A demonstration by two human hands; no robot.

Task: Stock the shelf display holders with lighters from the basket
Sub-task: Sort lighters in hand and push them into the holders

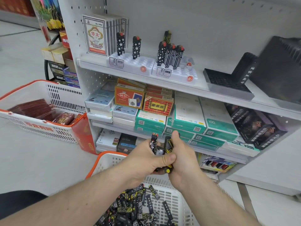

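While both hands meet at lower centre of the frame, the left hand point(146, 158) and the right hand point(180, 160) are curled together round a small bundle of lighters point(162, 149), patterned black, white and yellow, held above the basket point(169, 193) whose orange rim curves in from the left. Many more lighters lie loose in that basket at bottom centre. Judgement: the step in hand is sorting the bundle so single pieces can be fed out. To do it well, turn every lighter cap-up in one hand, free the other hand, and carry pieces to the white display holders point(132, 64) on the upper shelf point(187, 88) at centre frame, seating each upright in an empty slot. The left holder carries two star-patterned lighters, well apart; the right holder point(175, 72) carries a tight cluster of about four. Matching patterns to rows seems sensible, though no rule for it is visible. Hard to make out: the count in the bundle, since fingers and thumbs cover most of it; which hand bears the weight; the bundle's lower ends. The black tray point(226, 84) at right is blurred, its slots unreadable. The basket's near edge is cut off by the frame bottom.
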